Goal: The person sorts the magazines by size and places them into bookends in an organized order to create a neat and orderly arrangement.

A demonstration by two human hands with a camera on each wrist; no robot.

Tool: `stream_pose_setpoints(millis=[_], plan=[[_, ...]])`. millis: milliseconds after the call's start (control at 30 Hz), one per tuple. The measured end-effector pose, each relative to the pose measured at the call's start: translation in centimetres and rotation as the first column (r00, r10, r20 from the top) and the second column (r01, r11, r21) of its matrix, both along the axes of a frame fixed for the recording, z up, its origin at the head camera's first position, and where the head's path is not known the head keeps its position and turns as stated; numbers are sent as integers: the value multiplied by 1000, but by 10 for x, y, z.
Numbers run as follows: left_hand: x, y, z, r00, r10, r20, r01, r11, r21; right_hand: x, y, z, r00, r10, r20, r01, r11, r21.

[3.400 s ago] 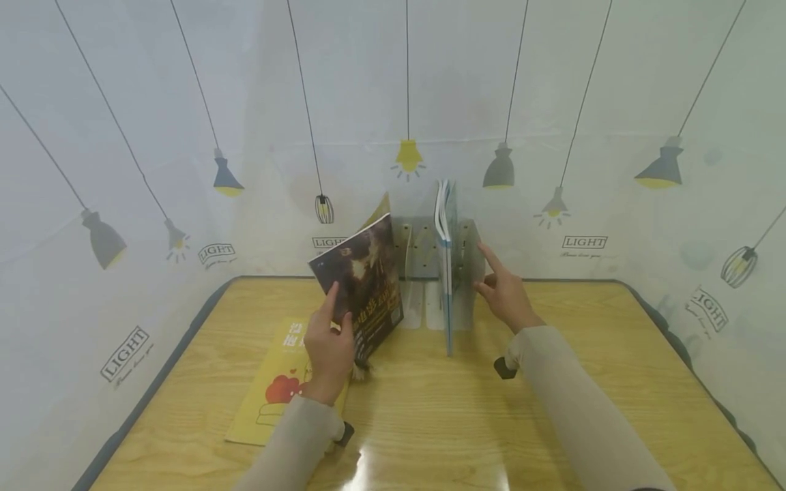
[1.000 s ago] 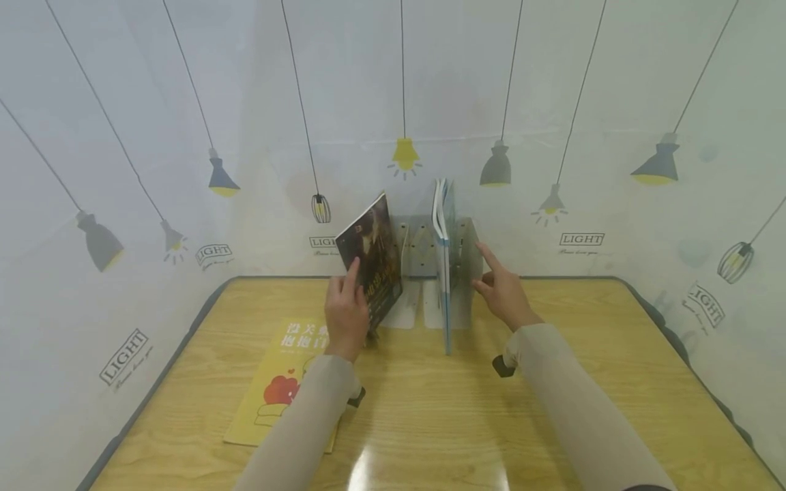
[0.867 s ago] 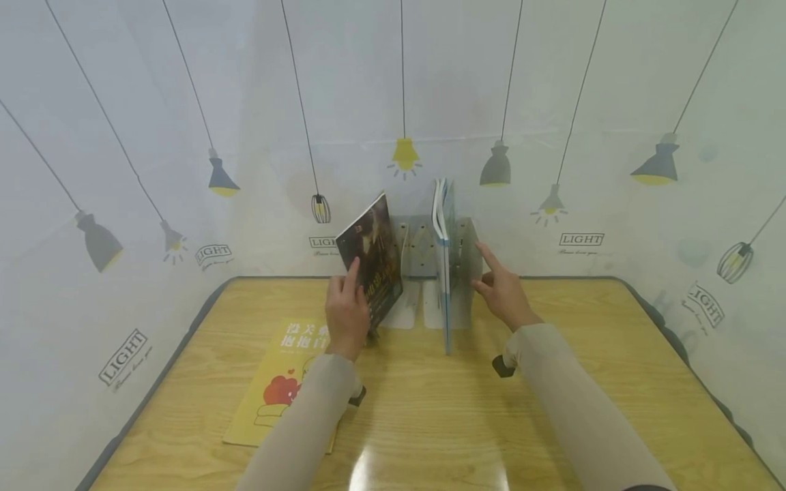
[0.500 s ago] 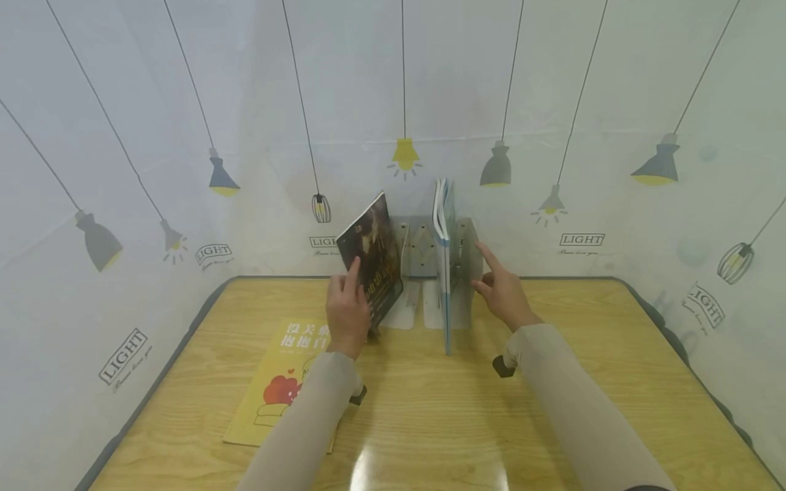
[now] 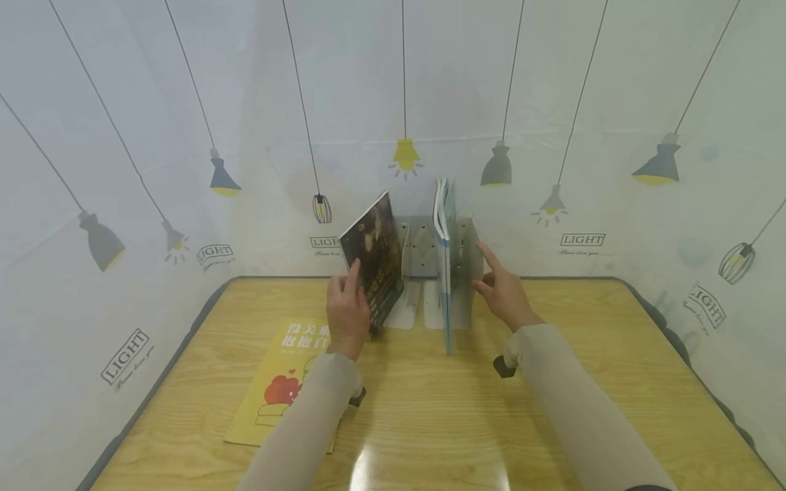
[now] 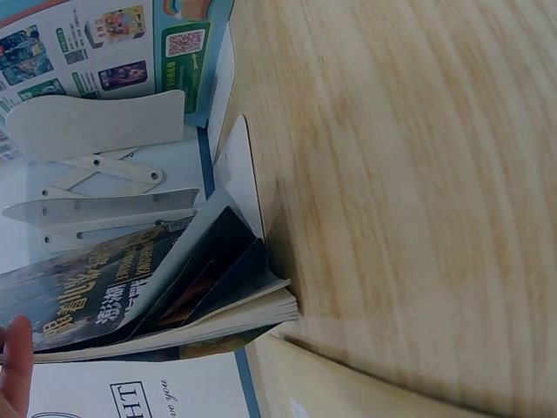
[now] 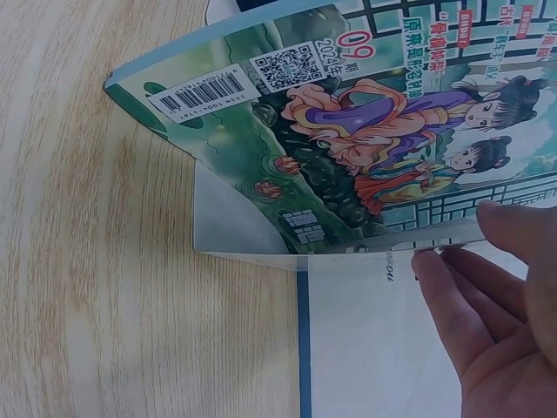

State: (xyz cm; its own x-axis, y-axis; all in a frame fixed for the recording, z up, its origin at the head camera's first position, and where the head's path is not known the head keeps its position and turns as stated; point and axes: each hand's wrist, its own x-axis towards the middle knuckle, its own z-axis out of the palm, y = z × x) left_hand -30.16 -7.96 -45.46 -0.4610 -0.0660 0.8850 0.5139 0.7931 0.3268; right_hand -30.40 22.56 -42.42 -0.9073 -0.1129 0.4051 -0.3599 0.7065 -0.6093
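Observation:
My left hand (image 5: 348, 314) holds a dark-covered magazine (image 5: 377, 256) upright, at a slant just left of a metal bookend (image 5: 471, 256). Its lower pages fan apart near the table in the left wrist view, where only a fingertip of that hand (image 6: 16, 374) shows. With thumb and forefinger, my right hand (image 5: 505, 293) pinches the bookend's right end plate; the right wrist view shows the plate's edge between them. Inside the bookend, against that plate, stands a blue-edged magazine (image 5: 447, 273) with a cartoon cover (image 7: 374, 148). The bookend's middle slots have crossed folding bars (image 6: 109, 170).
A yellow book (image 5: 264, 395) lies flat on the wooden table (image 5: 430, 416), partly under my left forearm. Behind the bookend rises a white wall cloth (image 5: 552, 82) printed with hanging lamps. The table's far edge runs along it.
Since the earliest frame, my left hand has moved right and forward, bringing the dark magazine closer to the bookend. During the last second it has barely shifted. The right hand stays put.

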Motion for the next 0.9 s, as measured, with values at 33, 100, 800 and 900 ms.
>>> stream_pose_setpoints(millis=[33,100,800,900], plan=[[0,0,-1,1000,1,-1,-1,1000,0,0,0,0,1000,-1,0,1,1000,2],[0,0,-1,1000,0,-2,0,1000,4,-1,0,0,1000,-2,0,2,1000,5],[6,-3,-5,999,-52,-6,52,999,5,-1,1,-2,1000,10,-16,-10,1000,-2],[6,-4,-6,998,-69,-14,69,998,-7,-1,1,-1,1000,8,-10,-8,1000,-4]])
